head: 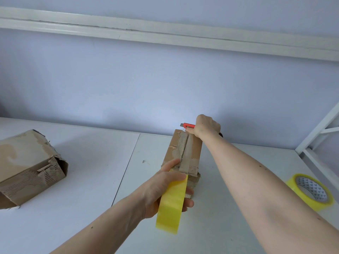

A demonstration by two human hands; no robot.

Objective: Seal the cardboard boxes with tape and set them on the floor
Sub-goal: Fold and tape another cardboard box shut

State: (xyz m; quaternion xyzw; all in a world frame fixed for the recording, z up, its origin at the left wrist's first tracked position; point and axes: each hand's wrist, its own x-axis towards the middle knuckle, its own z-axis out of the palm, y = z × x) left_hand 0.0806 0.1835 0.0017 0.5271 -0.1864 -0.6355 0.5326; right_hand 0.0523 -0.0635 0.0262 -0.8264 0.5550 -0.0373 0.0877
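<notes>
We grip the tape roll [171, 202] in our left hand [161, 191], fingers curled around it; right hand [207, 128] clamps the knife [189, 125] at the box's [183, 153] far end. Cut with the tape kept taut.

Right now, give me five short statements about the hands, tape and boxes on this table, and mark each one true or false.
1. The left hand holds a yellow tape roll. True.
2. The right hand holds scissors. False: its grip is on a red utility knife at the far end of the narrow box.
3. A second tape roll lies flat on the table at the right. True.
4. The torn box at the left is stacked on the narrow box. False: the two stand apart on the table.
5. Both boxes are already on the floor. False: both rest on the table.
</notes>
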